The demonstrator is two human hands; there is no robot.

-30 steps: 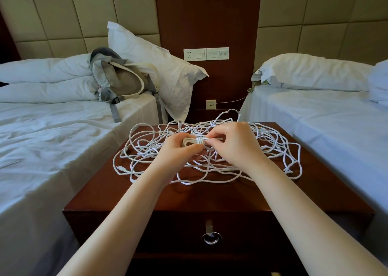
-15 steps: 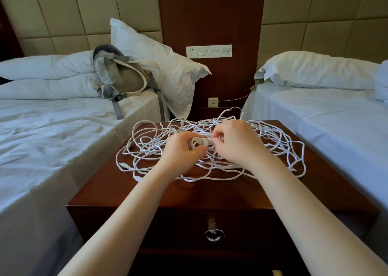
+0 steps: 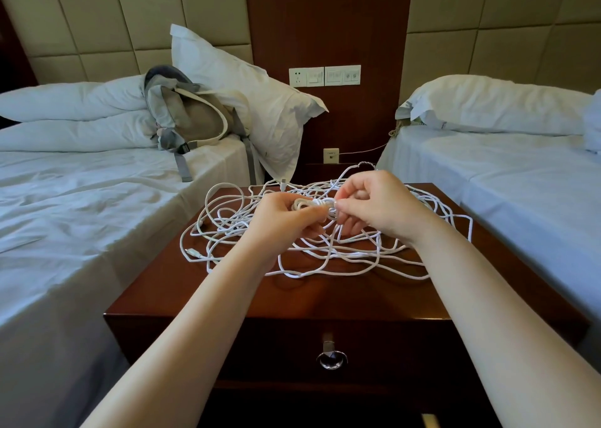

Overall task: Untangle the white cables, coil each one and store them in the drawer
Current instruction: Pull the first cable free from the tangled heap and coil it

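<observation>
Both hands are meeting over the middle of the nightstand (image 3: 292, 300), and the action is all in the small coil (image 3: 309, 204) between them. The left hand (image 3: 283, 222) is gripping that coil, fingers curled round it with the thumb lying over the top. The right hand (image 3: 380, 206) is meeting it from the other side, thumb and forefinger pinching the strand at the coil's right end, the other fingers curling loosely beneath. The coil is being held just above the tangle of white cables (image 3: 341, 258), which is sprawling in loose loops across the far half of the dark wooden top; one plug end (image 3: 194, 252) is lying at the left edge of the heap. Whether a strand is running from the coil down into the tangle cannot be told. Below, the drawer (image 3: 390, 343) is sitting closed, its round metal knob (image 3: 331, 360) facing the camera. The left bed (image 3: 81, 216) and the right bed (image 3: 520, 183), both in white sheets, are flanking the nightstand, and a grey and beige backpack (image 3: 192, 118) is leaning against the pillows (image 3: 253, 92) on the left one
</observation>
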